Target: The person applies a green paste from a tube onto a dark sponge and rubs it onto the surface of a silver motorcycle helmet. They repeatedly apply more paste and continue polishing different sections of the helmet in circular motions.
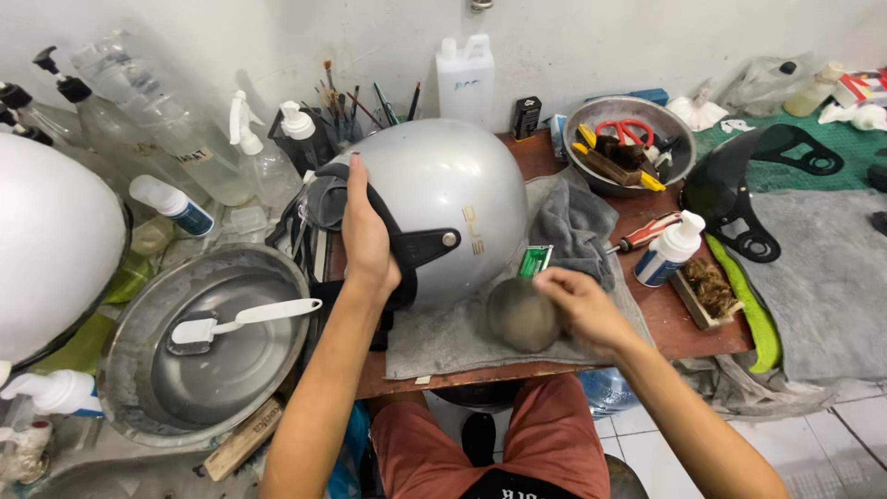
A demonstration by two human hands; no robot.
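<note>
Both forearms reach up from the lap toward 1 silver helmet [443,208] standing on a grey towel [462,337]. Left hand [367,242] lies flat, fingers stretched, against its left flank. Right hand [577,310], fingers curled, presses 1 round grey pad [519,316] just right of the helmet, beside 1 small green packet [534,261]; 1 white pump bottle [667,249] with blue label stands further right

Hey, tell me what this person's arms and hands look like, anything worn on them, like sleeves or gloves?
Both arms are bare as far as the frame shows: no sleeves in view, no gloves. The left hand and right hand carry no visible rings, and neither wrist shows a watch or band. No marks or tattoos can be seen on the forearms. The fingers of the right hand are slightly blurred.
</note>
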